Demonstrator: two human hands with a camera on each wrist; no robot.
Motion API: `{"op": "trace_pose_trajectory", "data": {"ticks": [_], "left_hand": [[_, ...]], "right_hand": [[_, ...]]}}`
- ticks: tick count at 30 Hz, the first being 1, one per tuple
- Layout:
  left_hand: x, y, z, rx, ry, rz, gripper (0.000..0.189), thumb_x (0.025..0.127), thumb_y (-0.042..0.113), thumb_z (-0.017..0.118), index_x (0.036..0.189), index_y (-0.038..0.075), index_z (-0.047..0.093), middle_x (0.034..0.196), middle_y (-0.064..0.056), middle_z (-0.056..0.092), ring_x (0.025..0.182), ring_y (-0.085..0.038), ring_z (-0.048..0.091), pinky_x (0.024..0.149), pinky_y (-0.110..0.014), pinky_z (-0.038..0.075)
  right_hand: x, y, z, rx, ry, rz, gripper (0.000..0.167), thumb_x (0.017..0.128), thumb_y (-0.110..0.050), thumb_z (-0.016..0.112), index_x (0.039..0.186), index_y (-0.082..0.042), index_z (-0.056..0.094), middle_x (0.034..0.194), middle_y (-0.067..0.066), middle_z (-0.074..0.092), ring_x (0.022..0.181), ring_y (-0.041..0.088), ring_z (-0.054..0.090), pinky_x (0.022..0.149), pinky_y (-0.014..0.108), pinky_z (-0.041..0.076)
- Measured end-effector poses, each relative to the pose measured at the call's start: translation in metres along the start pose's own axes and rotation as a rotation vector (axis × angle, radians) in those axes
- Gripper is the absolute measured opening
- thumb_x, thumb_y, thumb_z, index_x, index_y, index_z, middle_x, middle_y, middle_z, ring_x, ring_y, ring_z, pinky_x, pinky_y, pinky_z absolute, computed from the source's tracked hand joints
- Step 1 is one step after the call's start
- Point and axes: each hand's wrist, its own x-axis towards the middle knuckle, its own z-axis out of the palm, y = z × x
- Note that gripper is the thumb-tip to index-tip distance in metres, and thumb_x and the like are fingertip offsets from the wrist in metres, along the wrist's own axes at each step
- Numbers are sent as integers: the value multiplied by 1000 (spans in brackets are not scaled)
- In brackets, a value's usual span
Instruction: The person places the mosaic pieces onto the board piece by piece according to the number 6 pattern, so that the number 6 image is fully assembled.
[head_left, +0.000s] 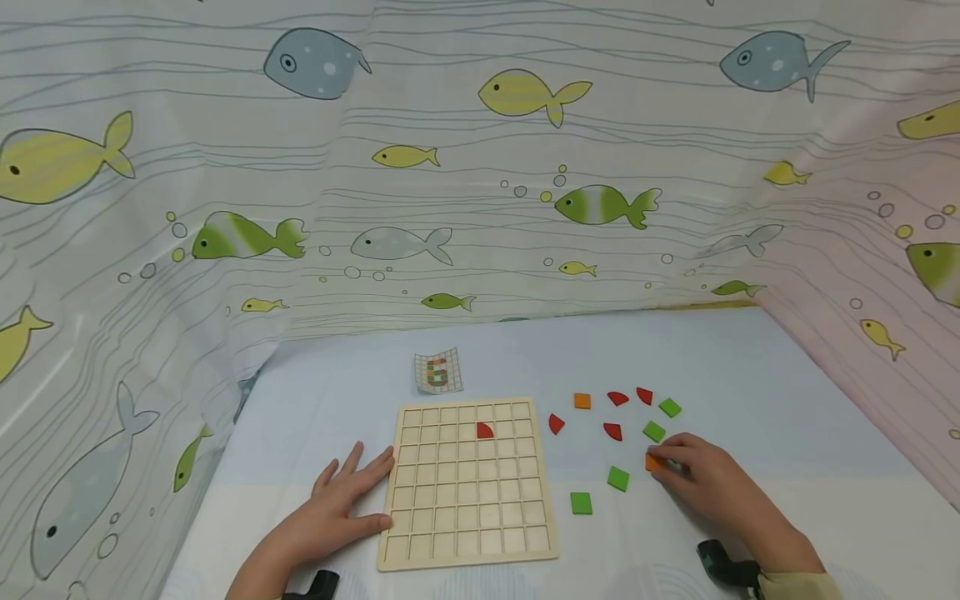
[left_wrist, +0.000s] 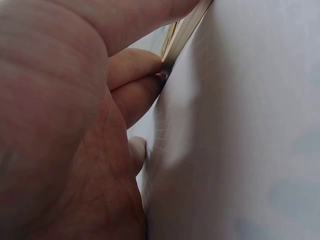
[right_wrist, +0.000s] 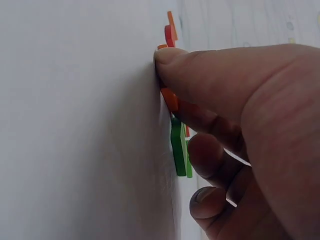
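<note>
My left hand [head_left: 333,512] lies with its fingers spread, thumb and fingertips touching the left edge of a wooden grid board [head_left: 546,546]. In the left wrist view the board's edge [left_wrist: 182,42] shows beside the fingers. One red quarter-circle tile [head_left: 485,430] sits in a cell in the board's upper part. To the right of the board, my right hand [head_left: 697,475] pinches an orange square tile [head_left: 652,462] between thumb and fingers at the tabletop; part of the tile [right_wrist: 170,100] shows below the thumb in the right wrist view. A green square tile [head_left: 654,431] lies just beyond that hand.
Loose red quarter-circle tiles [head_left: 612,432], green square tiles [head_left: 618,478] and another orange square tile [head_left: 582,401] are scattered right of the board. A small printed pattern card [head_left: 438,372] lies behind it. A fish-patterned curtain [head_left: 420,192] surrounds the pale table [head_left: 330,400].
</note>
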Motion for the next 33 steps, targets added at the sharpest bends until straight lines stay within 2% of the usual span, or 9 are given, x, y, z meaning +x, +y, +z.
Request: {"op": "trace_pose_trajectory", "data": {"ticks": [6,13,23,29,33], "left_hand": [[-2,1,0,-4,9,17,82,86,50,71,153,14,39,160,0,29,148,-42,-2,112,-64,-10],[-4,0,0,-17,5,10,83,86,50,71,154,14,39,160,0,28,148,-41,-3,112,-64,-10],[2,0,-1,-8,-16,14,83,86,52,70,153,14,39,160,0,28,149,-40,-2,112,-63,-10],[1,0,1,-10,-16,-3,83,85,54,70,153,15,41,159,0,29,149,-40,-2,112,-64,-11],[-1,-1,1,-6,0,-9,84,85,54,70,153,15,40,159,2,29,149,-39,-1,112,-63,-10]], "right_hand": [[3,0,1,-18,-2,-9,30,82,-20,82,109,-11,77,101,-1,63,92,19,61,79,41,57],[6,-2,0,-29,-7,-17,28,81,-20,82,107,-12,78,98,-3,62,90,17,59,77,38,57],[5,-10,2,-6,56,-64,26,81,-14,82,107,-15,78,97,-8,61,86,13,56,72,32,55],[18,-25,0,8,36,-100,28,81,-17,82,109,-16,78,97,-8,61,79,11,53,64,23,51],[31,-38,-4,-1,16,-113,28,83,-20,81,110,-18,77,100,-7,62,83,12,56,67,26,54]]}}
